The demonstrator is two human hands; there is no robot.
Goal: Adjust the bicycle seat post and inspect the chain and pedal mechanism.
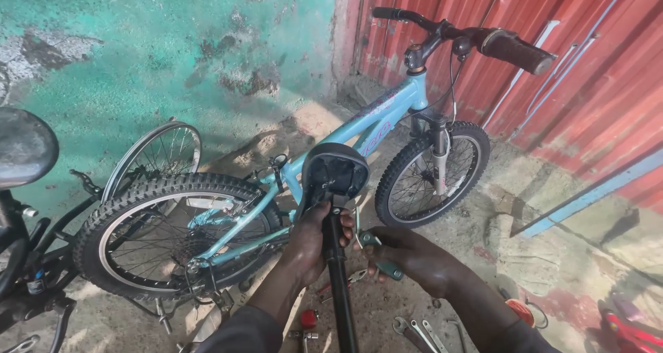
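1. Left hand (312, 237) is closed around the black seat post (338, 277) just below the saddle (335, 170), in front of the blue bicycle (373, 121).
2. Right hand (407, 256) grips a teal-handled tool (376, 253) at the clamp.
3. Post looks rigid, smooth — best gripped high.

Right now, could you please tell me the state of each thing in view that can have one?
Black saddle on its black seat post: out of the frame, held up.
Left hand: closed round the post below the saddle.
Right hand: closed on a green-handled tool at the saddle clamp.
Light blue bicycle: upright, both wheels on, no saddle fitted.
Spanners: loose on the ground.
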